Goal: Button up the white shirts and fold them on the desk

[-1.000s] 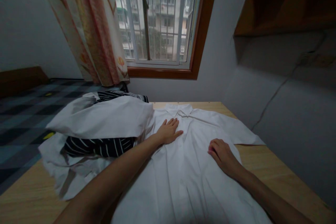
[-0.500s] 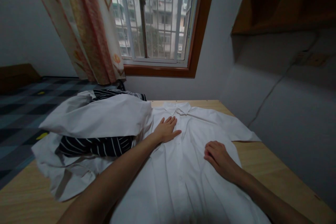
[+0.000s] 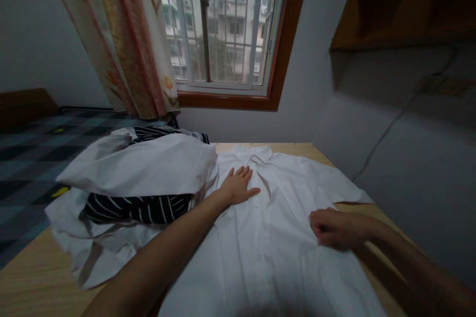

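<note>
A white collared shirt (image 3: 253, 242) lies front up on a wooden table, its collar towards the window and one short sleeve stretched out to the right. My left hand (image 3: 240, 185) rests flat on the chest of the shirt, just below the collar, fingers spread. At the shirt's right side edge, my right hand (image 3: 334, 228) is closed, its curled fingers gripping the fabric; the fingertips are partly hidden. Loose creases run across the chest between both hands. The shirt's left side is partly covered by my left forearm and a clothes pile.
Heaped at the left are white clothes (image 3: 148, 168) with a black-and-white striped garment (image 3: 141, 208) among them. The wooden table (image 3: 37, 272) meets a bed with a checked cover (image 3: 22, 173). A curtained window stands behind; a shelf (image 3: 401, 20) hangs at the upper right.
My right hand has moved right to the shirt's side edge and curled tighter, and the chest creases have shifted. My left hand stays flat in the same place on the shirt.
</note>
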{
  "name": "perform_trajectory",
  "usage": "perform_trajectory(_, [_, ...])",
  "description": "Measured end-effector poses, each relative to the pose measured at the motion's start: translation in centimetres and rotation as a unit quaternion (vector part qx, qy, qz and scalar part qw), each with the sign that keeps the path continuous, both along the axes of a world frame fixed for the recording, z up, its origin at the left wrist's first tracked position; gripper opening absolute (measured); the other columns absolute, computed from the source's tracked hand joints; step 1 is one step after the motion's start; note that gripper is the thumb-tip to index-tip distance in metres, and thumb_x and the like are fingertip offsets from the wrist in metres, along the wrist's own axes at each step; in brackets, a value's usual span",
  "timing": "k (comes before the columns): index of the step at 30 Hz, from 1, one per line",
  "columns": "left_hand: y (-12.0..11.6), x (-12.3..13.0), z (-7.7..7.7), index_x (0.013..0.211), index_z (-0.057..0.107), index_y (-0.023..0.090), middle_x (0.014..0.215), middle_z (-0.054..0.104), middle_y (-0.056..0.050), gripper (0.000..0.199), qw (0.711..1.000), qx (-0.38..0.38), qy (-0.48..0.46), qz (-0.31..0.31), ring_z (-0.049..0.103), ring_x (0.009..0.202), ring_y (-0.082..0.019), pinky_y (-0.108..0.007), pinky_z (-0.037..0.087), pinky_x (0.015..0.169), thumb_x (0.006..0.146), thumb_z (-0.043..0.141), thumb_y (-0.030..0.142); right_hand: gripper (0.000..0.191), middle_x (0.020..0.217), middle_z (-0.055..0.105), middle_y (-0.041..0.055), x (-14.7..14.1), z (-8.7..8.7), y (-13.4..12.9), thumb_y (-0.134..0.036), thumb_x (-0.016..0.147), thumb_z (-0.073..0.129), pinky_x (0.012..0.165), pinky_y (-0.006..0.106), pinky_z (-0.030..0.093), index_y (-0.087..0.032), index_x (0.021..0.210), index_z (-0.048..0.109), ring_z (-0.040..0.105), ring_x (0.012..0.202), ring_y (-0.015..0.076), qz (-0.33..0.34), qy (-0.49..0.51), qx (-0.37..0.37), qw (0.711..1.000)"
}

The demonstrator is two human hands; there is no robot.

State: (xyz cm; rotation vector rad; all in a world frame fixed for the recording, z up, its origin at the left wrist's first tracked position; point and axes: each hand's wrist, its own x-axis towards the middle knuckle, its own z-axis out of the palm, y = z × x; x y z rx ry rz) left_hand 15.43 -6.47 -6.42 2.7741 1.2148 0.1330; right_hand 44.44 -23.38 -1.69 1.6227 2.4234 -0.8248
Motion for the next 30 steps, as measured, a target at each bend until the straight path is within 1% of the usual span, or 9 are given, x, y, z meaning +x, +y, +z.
perform_trajectory(3, [-0.1, 0.0, -0.1, 0.149, 0.027, 0.011, 0.157, 0.021, -0.016, 0.088, 1.0, 0.006, -0.001, 0.004, 0.018, 0.145, -0.031, -0.053, 0.013, 0.115, 0.086, 0.028, 0.073, 0.008, 0.078, 0.063, 0.0023, -0.4, 1.1, 0.8, -0.019, 0.073, 0.054, 0.064, 0.026, 0.038, -0.019, 0.076, 0.062, 0.055, 0.073, 0.016, -0.015, -0.041, -0.055, 0.998])
perform_trajectory(5, [-0.2, 0.0, -0.1, 0.149, 0.029, 0.012, 0.156, 0.023, -0.016, 0.086, 1.0, 0.013, -0.008, 0.003, 0.019, 0.145, -0.032, -0.054, 0.014, 0.115, 0.087, 0.028, 0.072, 0.009, 0.075, 0.063, 0.0029, -1.5, 2.0, 1.6, -0.023, 0.078, 0.053, 0.061, 0.025, 0.037, -0.018, 0.075, 0.061, 0.055, 0.067, 0.0153, -0.051, -0.039, -0.038, 0.997])
perform_trajectory(7, [-0.3, 0.0, -0.2, 0.148, 0.031, 0.014, 0.156, 0.025, -0.016, 0.084, 1.0, 0.019, -0.018, 0.002, 0.021, 0.144, -0.033, -0.055, 0.014, 0.114, 0.087, 0.029, 0.071, 0.016, 0.08, 0.065, 0.005, -3.6, 2.6, 3.1, -0.032, 0.083, 0.053, 0.063, 0.027, 0.038, -0.018, 0.081, 0.061, 0.056, 0.071, 0.0167, -0.105, -0.016, 0.07, 0.992])
perform_trajectory(10, [-0.5, -0.1, -0.1, 0.145, 0.036, 0.015, 0.154, 0.031, -0.013, 0.075, 0.999, 0.03, -0.037, 0.003, 0.025, 0.143, -0.031, -0.054, 0.018, 0.114, 0.089, 0.035, 0.066, 0.03, 0.099, 0.065, 0.0092, -7.8, 2.6, 6.4, -0.044, 0.086, 0.053, 0.074, 0.029, 0.04, -0.017, 0.097, 0.059, 0.058, 0.088, 0.0214, -0.184, 0.014, 0.271, 0.945])
perform_trajectory(12, [-0.5, -0.2, -0.1, 0.141, 0.041, 0.016, 0.152, 0.037, -0.012, 0.063, 0.998, 0.036, -0.048, 0.008, 0.029, 0.141, -0.029, -0.052, 0.022, 0.114, 0.092, 0.036, 0.055, 0.032, 0.107, 0.063, 0.0111, -10.5, 1.7, 8.7, -0.043, 0.084, 0.056, 0.076, 0.031, 0.04, -0.016, 0.103, 0.058, 0.058, 0.094, 0.0238, -0.212, 0.007, 0.304, 0.929])
perform_trajectory(15, [-0.5, -0.4, 0.0, 0.137, 0.046, 0.018, 0.148, 0.042, -0.01, 0.051, 0.998, 0.039, -0.053, 0.012, 0.035, 0.138, -0.027, -0.05, 0.026, 0.112, 0.094, 0.036, 0.044, 0.022, 0.107, 0.064, 0.0127, -13.1, -0.2, 11.0, -0.025, 0.081, 0.056, 0.077, 0.031, 0.04, -0.016, 0.101, 0.06, 0.06, 0.096, 0.0249, -0.218, -0.004, 0.276, 0.936])
perform_trajectory(19, [-0.3, -0.4, 0.1, 0.14, 0.043, 0.018, 0.151, 0.039, -0.009, 0.054, 0.998, 0.035, -0.046, 0.015, 0.032, 0.14, -0.027, -0.051, 0.025, 0.113, 0.094, 0.036, 0.044, 0.019, 0.094, 0.069, 0.009, -13.5, -2.3, 11.1, -0.009, 0.078, 0.05, 0.078, 0.029, 0.039, -0.016, 0.09, 0.063, 0.061, 0.091, 0.0208, -0.201, 0.016, 0.252, 0.947])
perform_trajectory(24, [-0.4, -0.1, 0.3, 0.148, 0.031, 0.018, 0.157, 0.025, -0.009, 0.065, 1.0, 0.003, -0.016, 0.018, 0.02, 0.145, -0.03, -0.055, 0.015, 0.115, 0.094, 0.029, 0.054, 0.012, 0.084, 0.07, 0.0023, -11.6, -2.6, 10.7, -0.019, 0.081, 0.055, 0.068, 0.022, 0.041, -0.017, 0.087, 0.065, 0.061, 0.076, 0.0138, -0.198, 0.063, 0.213, 0.955])
perform_trajectory(30, [-0.4, 0.9, 1.4, 0.147, 0.034, 0.032, 0.157, 0.026, -0.007, 0.065, 0.998, -0.031, 0.021, 0.048, 0.02, 0.142, -0.039, -0.071, 0.014, 0.105, 0.09, 0.029, 0.063, 0.021, 0.081, 0.07, 0.0047, -10.2, -1.5, 14.3, -0.036, 0.075, 0.063, 0.06, 0.023, 0.039, -0.016, 0.081, 0.068, 0.061, 0.072, 0.0158, -0.222, 0.039, 0.164, 0.96])
